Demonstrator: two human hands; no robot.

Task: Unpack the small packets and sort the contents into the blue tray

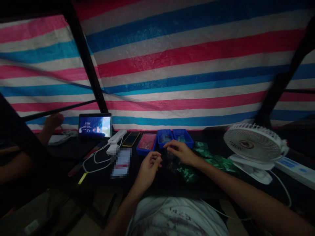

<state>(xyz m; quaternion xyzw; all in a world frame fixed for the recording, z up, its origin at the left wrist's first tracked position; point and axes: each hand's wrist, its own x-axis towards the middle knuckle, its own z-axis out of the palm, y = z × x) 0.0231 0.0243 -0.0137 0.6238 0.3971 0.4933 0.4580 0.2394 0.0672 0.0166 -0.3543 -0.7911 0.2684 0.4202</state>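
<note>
My left hand point(150, 165) is over the dark table, just in front of the blue bin with pink contents. Its fingers are curled in toward the thumb; whether something small is between them is too dark to see. To its right, my right hand point(180, 152) reaches in with fingers bent toward the left and a gap to the thumb. Nothing shows in it. Small clear packets point(171, 166) lie under and beside this hand, and a green packet point(188, 173) is just below its wrist. Ahead stand a blue bin with pink contents point(138, 151), a middle blue bin point(159, 133) and a right blue bin point(190, 141).
A heap of green packets point(219, 162) lies beside my right forearm, near a white fan point(253, 144). On the left are a phone point(131, 139), a white power strip point(117, 137) with cables, and a lit tablet point(94, 127). Another person's arm point(46, 131) shows at far left.
</note>
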